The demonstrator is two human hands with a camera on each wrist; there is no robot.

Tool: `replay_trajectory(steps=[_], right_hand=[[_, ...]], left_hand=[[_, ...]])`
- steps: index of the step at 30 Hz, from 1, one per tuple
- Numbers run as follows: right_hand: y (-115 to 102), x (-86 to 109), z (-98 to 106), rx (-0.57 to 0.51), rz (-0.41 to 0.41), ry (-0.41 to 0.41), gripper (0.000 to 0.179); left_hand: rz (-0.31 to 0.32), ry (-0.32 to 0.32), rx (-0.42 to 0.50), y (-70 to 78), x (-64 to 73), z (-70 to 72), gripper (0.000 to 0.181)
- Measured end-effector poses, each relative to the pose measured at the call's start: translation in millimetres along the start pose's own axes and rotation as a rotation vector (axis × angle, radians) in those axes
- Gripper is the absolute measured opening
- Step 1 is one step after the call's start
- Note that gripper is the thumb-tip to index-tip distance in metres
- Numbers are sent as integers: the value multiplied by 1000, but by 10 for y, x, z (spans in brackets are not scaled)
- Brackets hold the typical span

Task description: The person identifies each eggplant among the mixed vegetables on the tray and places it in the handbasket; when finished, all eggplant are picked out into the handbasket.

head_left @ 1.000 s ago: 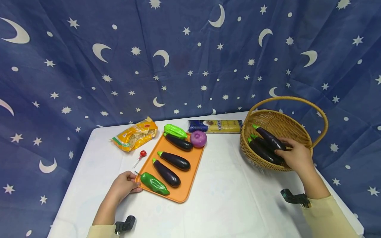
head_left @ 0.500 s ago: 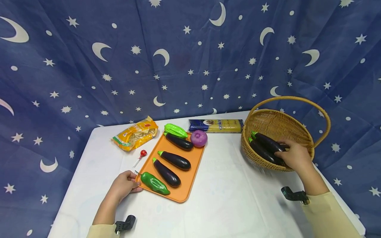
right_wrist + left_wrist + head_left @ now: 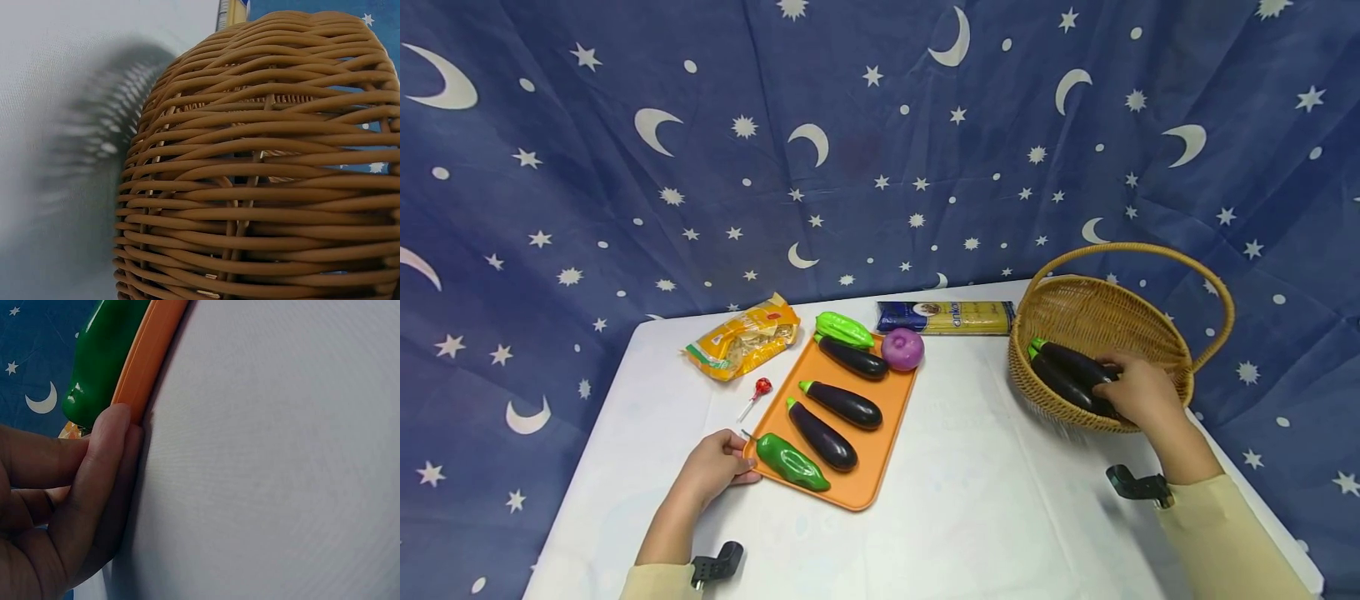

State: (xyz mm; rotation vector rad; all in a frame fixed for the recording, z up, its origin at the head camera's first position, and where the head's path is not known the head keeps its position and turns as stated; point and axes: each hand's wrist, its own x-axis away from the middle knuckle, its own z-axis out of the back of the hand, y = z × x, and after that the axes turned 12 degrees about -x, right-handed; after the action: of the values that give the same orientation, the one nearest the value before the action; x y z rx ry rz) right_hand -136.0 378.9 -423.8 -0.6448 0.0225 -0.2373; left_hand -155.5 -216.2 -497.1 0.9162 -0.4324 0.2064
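My left hand (image 3: 713, 468) pinches the near left corner of an orange tray (image 3: 880, 450); the left wrist view shows the thumb against the tray rim (image 3: 139, 381). Beside those fingers lies a green pepper (image 3: 792, 462). The tray also bears three eggplants, the nearest eggplant (image 3: 822, 435) next to the pepper. At the right, my right hand (image 3: 1142, 390) reaches into a wicker basket (image 3: 1097, 308) and grips the thick end of an eggplant (image 3: 1071, 360). Another eggplant (image 3: 1063, 383) rests alongside it. The right wrist view shows the basket's woven wall (image 3: 262, 187), which hides the hand.
A purple onion (image 3: 902, 349) and a light green vegetable (image 3: 844, 329) sit at the tray's far edge. Behind are a spaghetti pack (image 3: 946, 318) and a yellow bag (image 3: 743, 340). A red lollipop (image 3: 762, 387) lies left of the tray. The basket handle (image 3: 1150, 248) arches up.
The eggplant in my right hand has come down inside the basket and now lies against the one in front, covering another behind. My left hand stays at the tray corner.
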Motion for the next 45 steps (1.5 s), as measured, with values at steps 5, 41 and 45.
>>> replay_trajectory(steps=[5, 41, 45], right_hand=[[-26, 17, 13, 7, -14, 22, 56], [-824, 182, 5, -511, 94, 179, 64], [-926, 179, -33, -538, 126, 176, 60]], left_hand=[[-8, 8, 8, -5, 1, -10, 26], [-11, 20, -2, -18, 15, -4, 24], [-12, 21, 2, -19, 8, -5, 24]])
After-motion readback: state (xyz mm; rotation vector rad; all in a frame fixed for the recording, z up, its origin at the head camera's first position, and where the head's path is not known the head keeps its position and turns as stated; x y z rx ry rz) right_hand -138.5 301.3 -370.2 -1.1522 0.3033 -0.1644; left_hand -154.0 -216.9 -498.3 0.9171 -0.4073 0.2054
